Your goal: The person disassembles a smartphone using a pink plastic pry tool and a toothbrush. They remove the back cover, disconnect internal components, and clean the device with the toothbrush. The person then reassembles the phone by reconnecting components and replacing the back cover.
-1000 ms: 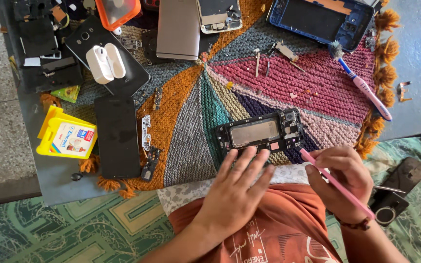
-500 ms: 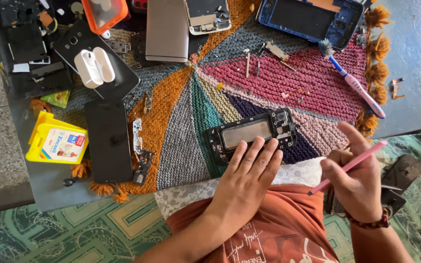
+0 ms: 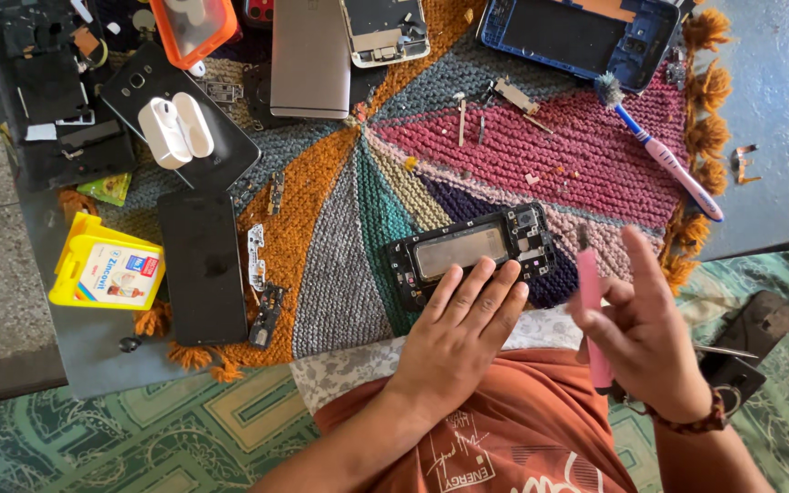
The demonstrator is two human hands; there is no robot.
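left hand (image 3: pixel 458 333): flat, fingers spread, pressing the opened black phone frame (image 3: pixel 472 253) | frame: on the knitted multicoloured mat (image 3: pixel 340 237), near the bench's front edge | right hand (image 3: pixel 646 329): closed round a slim pink tool (image 3: pixel 592 315), held upright just right of the frame

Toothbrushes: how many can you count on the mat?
1. The toothbrush, pink and white with a blue neck, lies at the knitted mat's right edge. Others may be hidden among the clutter.
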